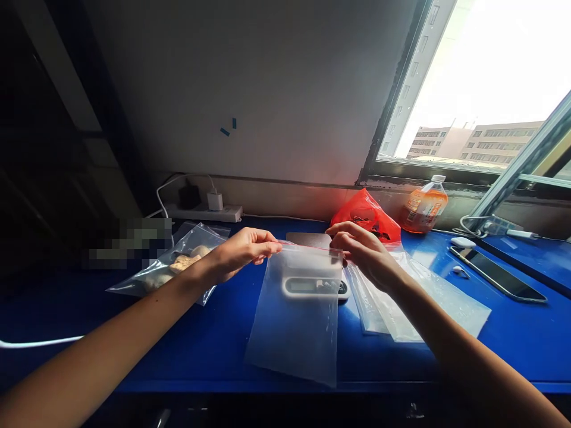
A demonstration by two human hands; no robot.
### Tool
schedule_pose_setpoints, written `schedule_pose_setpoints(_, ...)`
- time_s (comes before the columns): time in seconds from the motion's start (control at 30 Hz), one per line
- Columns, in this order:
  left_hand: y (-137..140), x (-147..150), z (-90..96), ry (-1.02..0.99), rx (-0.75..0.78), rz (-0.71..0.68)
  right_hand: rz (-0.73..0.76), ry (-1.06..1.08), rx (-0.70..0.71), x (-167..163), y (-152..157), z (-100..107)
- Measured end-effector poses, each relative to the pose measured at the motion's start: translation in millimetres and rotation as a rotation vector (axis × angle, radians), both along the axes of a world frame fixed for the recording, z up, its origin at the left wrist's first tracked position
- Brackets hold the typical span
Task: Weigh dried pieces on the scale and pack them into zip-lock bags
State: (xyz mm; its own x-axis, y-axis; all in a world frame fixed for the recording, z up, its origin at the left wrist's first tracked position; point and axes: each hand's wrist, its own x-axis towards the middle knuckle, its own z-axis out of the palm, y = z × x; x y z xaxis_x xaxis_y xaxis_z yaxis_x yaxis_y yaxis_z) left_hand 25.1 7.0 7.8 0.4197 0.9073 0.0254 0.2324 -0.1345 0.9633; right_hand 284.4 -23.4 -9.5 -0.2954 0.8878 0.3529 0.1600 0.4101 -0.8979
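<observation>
Bare forearms (pixel 116 336) are reaching in from the frame's lower corners. At centre, the left hand (pixel 243 252) is pinching one top corner of a translucent bag (pixel 294 339) and the right hand (pixel 363 252) is grasping the other; the bag is partly covering a scale (pixel 307 239). A blue tabletop (pixel 223 345) is spanning the lower frame, a grey wall (pixel 276 77) is rising behind, and a window (pixel 491 71) is glowing upper right.

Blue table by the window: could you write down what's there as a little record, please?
Table: blue
Left hand: pinching the frosted bag near its top left corner
Right hand: holding its top right corner
Behind bag: scale, partly visible through it
Left: filled clear bag, power strip
Right: red bag, bottle, flat bags, phone
</observation>
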Motion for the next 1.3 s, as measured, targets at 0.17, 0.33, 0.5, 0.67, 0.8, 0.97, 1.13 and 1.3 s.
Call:
schedule_pose_setpoints(0.17, -20.4, 18.8, -6.9, 0.176, 0.192, 0.008, -0.23, -0.434, 0.44, -25.1, -21.9, -5.7)
schedule_pose_setpoints(0.33, -43.2, 32.7, -11.6, 0.254, 0.292, -0.096, -0.018, -0.475, 0.373, -42.4, -37.3, -10.5)
schedule_pose_setpoints(0.5, -42.2, 31.9, -16.1, 0.268, 0.247, -0.162, 0.019, -0.409, 0.201, -41.4, -35.7, -14.3)
schedule_pose_setpoints(0.67, -44.7, 32.0, -17.4, 0.377, 0.507, -0.102, -0.096, -0.461, 0.187, -48.3, -34.4, -15.5)
schedule_pose_setpoints(0.8, -48.4, 31.3, -13.3, 0.437, 0.774, -0.006, -0.143, -0.483, 0.289, -47.4, -29.3, -12.6)
schedule_pose_setpoints(0.97, -48.7, 24.0, 4.5, 0.396, 0.805, 0.096, -0.229, -0.449, 0.327, -31.8, -20.0, -4.1)
schedule_pose_setpoints(1.13, -48.6, 17.2, 20.5, 0.36, 0.695, 0.215, -0.272, -0.385, 0.333, -17.8, -9.0, 0.0)
schedule_pose_setpoints(1.3, -45.3, 4.8, 25.3, 0.332, 0.6, 0.213, -0.502, -0.332, 0.347, 19.9, 13.3, 2.1)
